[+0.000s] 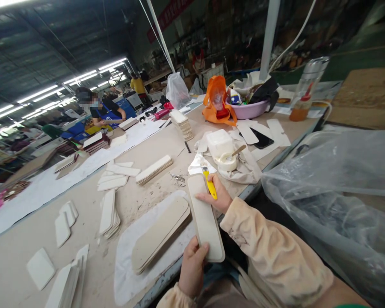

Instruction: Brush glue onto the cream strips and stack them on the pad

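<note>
The panel [205, 220], beige and round-cornered, sits gripped by both hands [192, 264] [221, 197], brush [211, 188] in right.

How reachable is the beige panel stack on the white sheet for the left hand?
Probably yes: the panel stack lies close to the left hand, with nothing visible between. But that hand grips the held panel near its lower end, so it likely must let go first.

Left hand [193, 266] lower, right hand [220, 196] farther forward, 2 hands gripping
</note>
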`<state>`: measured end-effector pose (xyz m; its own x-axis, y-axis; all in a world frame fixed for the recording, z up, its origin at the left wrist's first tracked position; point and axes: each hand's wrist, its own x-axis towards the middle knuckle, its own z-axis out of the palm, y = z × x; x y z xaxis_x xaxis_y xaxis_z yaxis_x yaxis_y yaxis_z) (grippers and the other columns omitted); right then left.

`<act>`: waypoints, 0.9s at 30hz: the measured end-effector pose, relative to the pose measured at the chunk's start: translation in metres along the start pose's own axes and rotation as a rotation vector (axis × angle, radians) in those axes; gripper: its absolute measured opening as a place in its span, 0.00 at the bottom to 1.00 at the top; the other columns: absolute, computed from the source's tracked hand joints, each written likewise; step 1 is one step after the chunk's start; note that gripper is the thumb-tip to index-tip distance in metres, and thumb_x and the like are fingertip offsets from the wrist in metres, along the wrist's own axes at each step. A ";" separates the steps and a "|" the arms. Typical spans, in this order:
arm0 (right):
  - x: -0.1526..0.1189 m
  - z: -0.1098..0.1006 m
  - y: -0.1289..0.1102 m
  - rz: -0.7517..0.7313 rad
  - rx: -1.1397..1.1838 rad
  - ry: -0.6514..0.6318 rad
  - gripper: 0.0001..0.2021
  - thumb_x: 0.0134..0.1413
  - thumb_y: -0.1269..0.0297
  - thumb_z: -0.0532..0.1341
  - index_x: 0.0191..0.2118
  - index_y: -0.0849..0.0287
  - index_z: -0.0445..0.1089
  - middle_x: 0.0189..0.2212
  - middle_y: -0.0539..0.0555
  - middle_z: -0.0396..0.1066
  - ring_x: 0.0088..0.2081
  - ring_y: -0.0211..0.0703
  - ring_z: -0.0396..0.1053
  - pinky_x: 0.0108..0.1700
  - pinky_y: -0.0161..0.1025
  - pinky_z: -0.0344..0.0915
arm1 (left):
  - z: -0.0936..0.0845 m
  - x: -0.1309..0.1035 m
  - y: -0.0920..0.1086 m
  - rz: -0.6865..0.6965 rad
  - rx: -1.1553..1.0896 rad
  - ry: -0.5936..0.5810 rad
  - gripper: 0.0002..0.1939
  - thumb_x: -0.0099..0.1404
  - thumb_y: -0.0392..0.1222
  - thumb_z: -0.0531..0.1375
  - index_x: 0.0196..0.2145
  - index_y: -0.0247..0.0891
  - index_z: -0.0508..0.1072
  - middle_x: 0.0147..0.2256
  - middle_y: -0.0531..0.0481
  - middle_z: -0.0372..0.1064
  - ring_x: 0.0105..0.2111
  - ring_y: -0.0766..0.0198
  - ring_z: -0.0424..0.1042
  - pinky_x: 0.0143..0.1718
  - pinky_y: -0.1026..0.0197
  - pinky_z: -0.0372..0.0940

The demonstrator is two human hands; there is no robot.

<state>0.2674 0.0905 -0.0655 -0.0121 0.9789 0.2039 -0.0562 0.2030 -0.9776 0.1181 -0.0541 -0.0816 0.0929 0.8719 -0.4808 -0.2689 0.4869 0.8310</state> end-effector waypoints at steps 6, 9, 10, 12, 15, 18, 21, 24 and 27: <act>-0.002 0.001 0.003 0.002 -0.004 0.043 0.25 0.41 0.57 0.68 0.37 0.52 0.50 0.24 0.42 0.52 0.24 0.35 0.52 0.26 0.34 0.53 | -0.005 0.002 0.002 0.099 0.190 0.050 0.23 0.53 0.52 0.66 0.43 0.34 0.76 0.37 0.42 0.76 0.42 0.50 0.71 0.42 0.55 0.67; 0.000 -0.002 0.005 -0.001 -0.035 0.115 0.23 0.42 0.56 0.68 0.37 0.52 0.51 0.23 0.42 0.52 0.24 0.36 0.52 0.26 0.34 0.53 | -0.007 0.002 0.003 0.120 0.282 0.017 0.22 0.56 0.52 0.64 0.45 0.35 0.75 0.39 0.43 0.75 0.43 0.51 0.70 0.44 0.55 0.66; 0.001 -0.003 0.006 0.000 -0.046 0.128 0.23 0.42 0.56 0.67 0.37 0.52 0.51 0.22 0.42 0.52 0.23 0.35 0.52 0.26 0.35 0.52 | -0.008 0.002 0.003 0.133 0.317 0.007 0.21 0.58 0.52 0.63 0.45 0.35 0.74 0.40 0.43 0.74 0.43 0.52 0.70 0.44 0.55 0.65; 0.002 -0.005 0.008 -0.007 -0.070 0.143 0.22 0.43 0.56 0.67 0.37 0.52 0.52 0.22 0.42 0.51 0.23 0.35 0.51 0.26 0.35 0.52 | -0.010 0.002 0.002 0.156 0.380 0.002 0.20 0.59 0.51 0.62 0.44 0.36 0.74 0.39 0.44 0.74 0.42 0.54 0.69 0.44 0.57 0.65; 0.002 -0.006 0.010 -0.022 -0.111 0.170 0.21 0.44 0.57 0.66 0.36 0.53 0.52 0.22 0.42 0.51 0.23 0.36 0.51 0.27 0.35 0.52 | -0.011 0.001 0.001 0.168 0.415 0.005 0.18 0.60 0.51 0.61 0.43 0.36 0.74 0.37 0.45 0.73 0.39 0.56 0.69 0.42 0.58 0.64; 0.003 -0.007 0.011 -0.040 -0.141 0.190 0.20 0.46 0.57 0.66 0.36 0.53 0.53 0.22 0.42 0.52 0.24 0.36 0.52 0.27 0.35 0.52 | -0.010 0.001 0.001 0.147 0.344 -0.013 0.18 0.60 0.50 0.61 0.44 0.36 0.73 0.37 0.45 0.73 0.39 0.56 0.69 0.42 0.59 0.64; 0.005 -0.007 0.011 -0.068 -0.153 0.207 0.19 0.46 0.57 0.65 0.36 0.53 0.53 0.23 0.43 0.52 0.24 0.36 0.52 0.28 0.36 0.53 | -0.006 0.001 0.005 0.109 0.221 -0.036 0.17 0.59 0.48 0.63 0.43 0.35 0.73 0.37 0.45 0.74 0.39 0.57 0.70 0.41 0.59 0.64; 0.006 -0.008 0.009 -0.069 -0.133 0.234 0.20 0.45 0.56 0.66 0.35 0.53 0.52 0.23 0.43 0.51 0.24 0.36 0.51 0.28 0.36 0.53 | 0.001 0.003 0.015 0.095 0.115 -0.050 0.16 0.56 0.45 0.64 0.42 0.35 0.74 0.35 0.47 0.74 0.35 0.59 0.70 0.37 0.61 0.64; 0.006 -0.007 0.007 -0.042 -0.107 0.241 0.21 0.44 0.55 0.66 0.35 0.53 0.52 0.23 0.43 0.51 0.24 0.36 0.51 0.28 0.36 0.53 | 0.008 0.008 0.028 0.105 0.022 -0.017 0.14 0.55 0.45 0.64 0.37 0.35 0.74 0.32 0.49 0.73 0.29 0.64 0.69 0.31 0.64 0.62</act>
<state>0.2740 0.0981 -0.0716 0.2268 0.9443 0.2386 0.0541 0.2324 -0.9711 0.1187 -0.0325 -0.0600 0.0811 0.9189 -0.3861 -0.2572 0.3935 0.8826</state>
